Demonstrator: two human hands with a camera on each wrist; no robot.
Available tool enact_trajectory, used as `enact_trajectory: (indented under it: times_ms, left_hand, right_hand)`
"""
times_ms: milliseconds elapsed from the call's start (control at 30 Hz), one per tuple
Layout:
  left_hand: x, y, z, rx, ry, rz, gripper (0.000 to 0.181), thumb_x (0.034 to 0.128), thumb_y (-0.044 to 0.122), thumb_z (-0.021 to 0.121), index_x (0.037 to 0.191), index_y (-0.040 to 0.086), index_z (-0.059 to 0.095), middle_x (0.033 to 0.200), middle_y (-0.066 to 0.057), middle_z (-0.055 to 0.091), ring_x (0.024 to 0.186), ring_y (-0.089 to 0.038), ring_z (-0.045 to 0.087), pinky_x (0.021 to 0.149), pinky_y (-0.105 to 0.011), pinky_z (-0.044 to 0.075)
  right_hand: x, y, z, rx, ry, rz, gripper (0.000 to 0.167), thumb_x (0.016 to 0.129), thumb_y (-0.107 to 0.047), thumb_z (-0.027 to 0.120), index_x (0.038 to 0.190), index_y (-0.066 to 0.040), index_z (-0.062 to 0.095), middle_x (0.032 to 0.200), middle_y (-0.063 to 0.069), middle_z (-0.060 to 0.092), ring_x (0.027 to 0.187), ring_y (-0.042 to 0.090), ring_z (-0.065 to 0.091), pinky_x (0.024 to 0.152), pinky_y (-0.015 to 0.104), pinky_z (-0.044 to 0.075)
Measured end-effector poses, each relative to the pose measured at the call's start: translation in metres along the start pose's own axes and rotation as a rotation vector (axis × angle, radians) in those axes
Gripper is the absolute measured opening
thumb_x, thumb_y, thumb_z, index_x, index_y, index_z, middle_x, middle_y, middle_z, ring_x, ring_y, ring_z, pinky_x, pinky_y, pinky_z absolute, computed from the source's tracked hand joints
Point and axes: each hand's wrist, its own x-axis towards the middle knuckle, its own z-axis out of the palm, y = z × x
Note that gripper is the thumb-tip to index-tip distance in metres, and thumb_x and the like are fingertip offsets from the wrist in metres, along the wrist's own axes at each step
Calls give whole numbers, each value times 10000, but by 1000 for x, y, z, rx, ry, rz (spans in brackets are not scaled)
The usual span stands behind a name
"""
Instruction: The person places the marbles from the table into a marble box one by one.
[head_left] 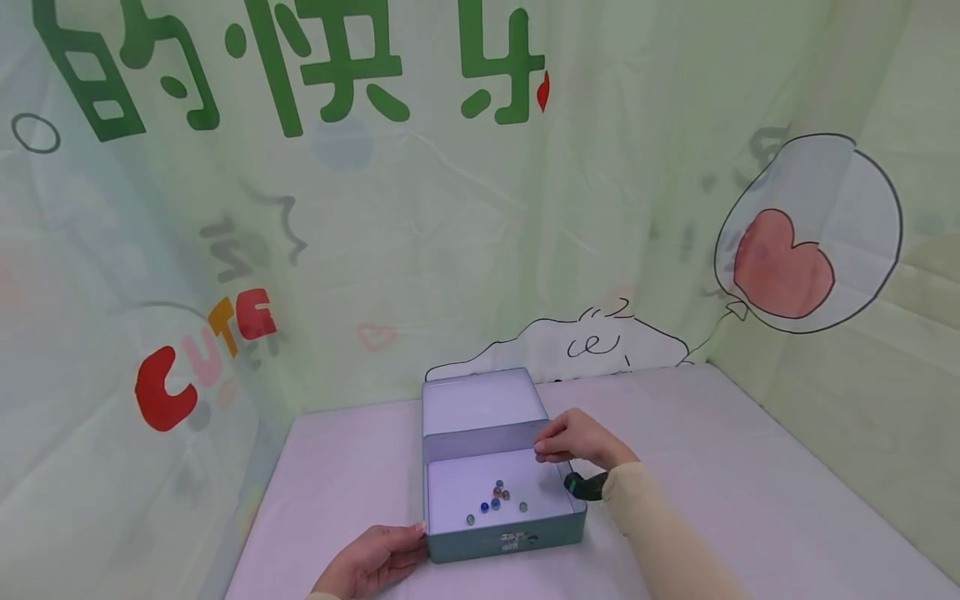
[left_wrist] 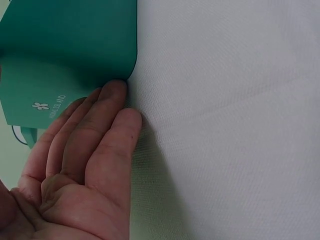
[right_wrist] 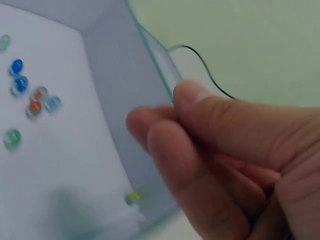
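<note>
A green-blue tin box (head_left: 506, 543) with a pale inside stands on the table, its hinged lid (head_left: 483, 404) tipped back. Several glass marbles (head_left: 496, 503) lie on its floor, blue, green and red ones. One yellow-green marble (right_wrist: 133, 197) is alone near a corner in the right wrist view. My left hand (head_left: 378, 557) rests against the box's front left corner, fingers fairly straight (left_wrist: 85, 145). Above the box's far right part, my right hand (head_left: 581, 439) hovers with fingers bent toward the thumb (right_wrist: 215, 120). No object shows between those fingertips, though part of the grasp is hidden.
A pale cloth covers the table (head_left: 750, 500). Printed curtains (head_left: 450, 208) hang behind it and at both sides, close to the table's edges. A black wrist strap (head_left: 588, 486) sits beside the box's right wall.
</note>
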Motion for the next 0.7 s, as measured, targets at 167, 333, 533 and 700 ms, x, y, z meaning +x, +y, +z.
enact_trajectory:
  times_ms: [167, 333, 533, 700]
  left_hand:
    - [1, 1, 0, 26, -4, 9, 511, 994, 260, 693, 1314, -129, 605, 1294, -267, 674, 1224, -339, 676, 1074, -476, 537]
    - [2, 4, -1, 54, -11, 14, 526, 998, 273, 685, 1325, -128, 595, 1320, -275, 657, 1248, -359, 659, 1102, -516, 510]
    - [2, 1, -3, 26, -11, 4, 560, 973, 281, 719, 1332, -129, 590, 1307, -268, 668, 1220, -330, 680, 1076, -475, 538]
    - [2, -2, -3, 13, -15, -2, 539, 974, 270, 718, 1319, -128, 603, 1269, -243, 700, 1160, -268, 714, 1031, -424, 574]
  right_hand:
    - [-25, 29, -53, 76, 64, 21, 304, 985, -103, 682, 1210, 101, 683, 1067, 169, 770, 976, 276, 762, 899, 390, 636]
    - [-52, 55, -91, 78, 109, 74, 319, 1006, -79, 642, 1243, 135, 643, 1123, 217, 750, 1004, 288, 757, 880, 350, 639]
    - [-72, 85, -98, -28, 126, 99, 283, 965, -85, 702, 1154, 125, 684, 1002, 150, 771, 913, 270, 754, 823, 351, 654]
    - [-88, 111, -87, -143, 137, 197, 164, 922, -21, 723, 1029, 103, 722, 869, 96, 756, 760, 185, 698, 712, 328, 637]
